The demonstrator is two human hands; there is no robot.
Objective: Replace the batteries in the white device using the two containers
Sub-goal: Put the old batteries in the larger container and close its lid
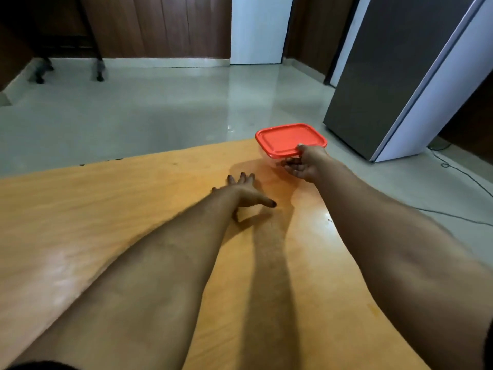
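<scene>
My right hand grips the near rim of the red-lidded clear container, thumb on the lid and fingers underneath, at the far right corner of the wooden worktop, while my left hand lies open with fingers spread on the bare wood just beside it.

From my remote station I note the table is light wood with a smooth, semi-gloss varnish. At one o'clock, the container looks like clear plastic under a smooth red plastic lid. The floor is glossy polished tile; the cabinet at two o'clock reads as matt grey.
</scene>
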